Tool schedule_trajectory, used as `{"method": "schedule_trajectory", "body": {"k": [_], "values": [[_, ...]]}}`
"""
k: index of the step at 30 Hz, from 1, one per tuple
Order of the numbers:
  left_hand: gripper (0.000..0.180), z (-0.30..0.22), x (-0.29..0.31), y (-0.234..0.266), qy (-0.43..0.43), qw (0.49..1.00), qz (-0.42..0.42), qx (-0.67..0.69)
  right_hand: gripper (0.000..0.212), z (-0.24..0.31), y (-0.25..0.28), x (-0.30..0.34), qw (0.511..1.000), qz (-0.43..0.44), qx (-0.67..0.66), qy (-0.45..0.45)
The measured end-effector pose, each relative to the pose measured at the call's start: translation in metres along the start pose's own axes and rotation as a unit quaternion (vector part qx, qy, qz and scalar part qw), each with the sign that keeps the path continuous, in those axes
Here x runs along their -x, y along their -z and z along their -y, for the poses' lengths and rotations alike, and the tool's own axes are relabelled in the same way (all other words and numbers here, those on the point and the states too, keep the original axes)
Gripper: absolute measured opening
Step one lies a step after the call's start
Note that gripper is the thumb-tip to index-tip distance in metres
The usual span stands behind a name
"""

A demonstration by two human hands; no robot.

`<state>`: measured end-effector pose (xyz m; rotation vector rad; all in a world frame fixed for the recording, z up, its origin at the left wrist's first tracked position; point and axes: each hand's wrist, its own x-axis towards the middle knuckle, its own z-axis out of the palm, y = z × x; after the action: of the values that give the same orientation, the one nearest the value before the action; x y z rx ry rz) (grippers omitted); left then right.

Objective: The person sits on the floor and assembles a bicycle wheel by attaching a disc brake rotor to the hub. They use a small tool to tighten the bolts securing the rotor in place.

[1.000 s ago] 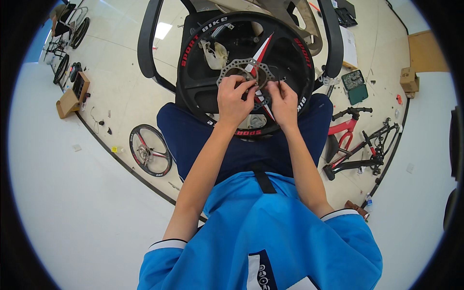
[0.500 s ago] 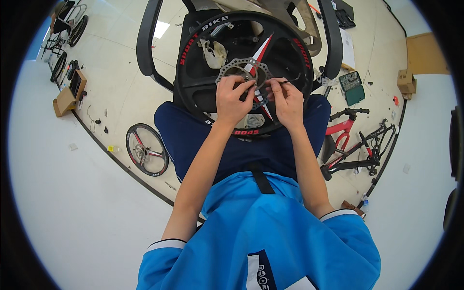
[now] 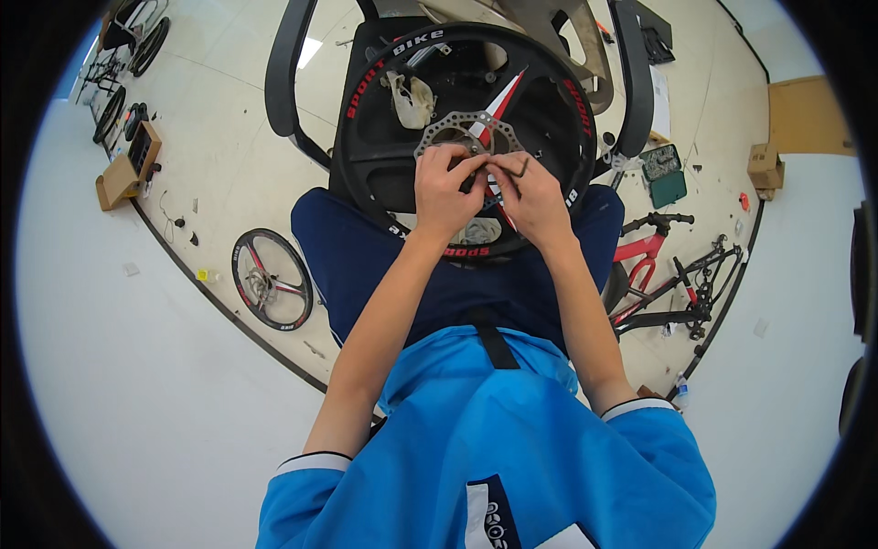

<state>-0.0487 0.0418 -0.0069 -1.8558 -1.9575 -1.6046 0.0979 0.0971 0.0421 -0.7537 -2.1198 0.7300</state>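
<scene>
A black bicycle wheel (image 3: 352, 174) with red and white accents lies flat across my thighs and a black chair. At its hub sits a silver brake disc (image 3: 441, 131) with a holed rim. My left hand (image 3: 446, 190) is over the disc's near left part, its thumb and forefinger pinched at the hub; whatever lies between them is too small to make out. My right hand (image 3: 533, 199) meets it fingertip to fingertip, closed on a dark hex key (image 3: 524, 168) whose bent end shows above the fingers.
The black chair's armrests (image 3: 633, 87) flank the wheel. A pale crumpled bag (image 3: 413, 101) shows through the spokes. Left on the floor lie a second wheel (image 3: 273, 280) and an open cardboard box (image 3: 117, 187); right, a red and black bike frame (image 3: 645, 265) and a green case (image 3: 666, 174).
My right hand has moved left and inward to my left fingertips at the hub, carrying the hex key, which has turned in the fingers. My left hand stays by the disc.
</scene>
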Motion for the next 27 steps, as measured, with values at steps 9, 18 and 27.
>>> {"method": "schedule_trajectory", "body": {"k": [9,18,27], "values": [[0.029,0.003,0.002,-0.002,-0.004,1.0,-0.009,-0.017,0.019,0.004,-0.01,0.006,0.997,0.003,0.079,0.024],[0.027,0.0,-0.001,-0.003,0.008,1.0,0.003,-0.021,0.02,-0.009,-0.024,0.009,0.993,-0.08,0.066,0.052],[0.022,0.004,0.0,-0.009,-0.022,0.999,-0.029,-0.026,0.015,-0.005,-0.014,0.006,0.998,-0.062,0.02,0.018]]}}
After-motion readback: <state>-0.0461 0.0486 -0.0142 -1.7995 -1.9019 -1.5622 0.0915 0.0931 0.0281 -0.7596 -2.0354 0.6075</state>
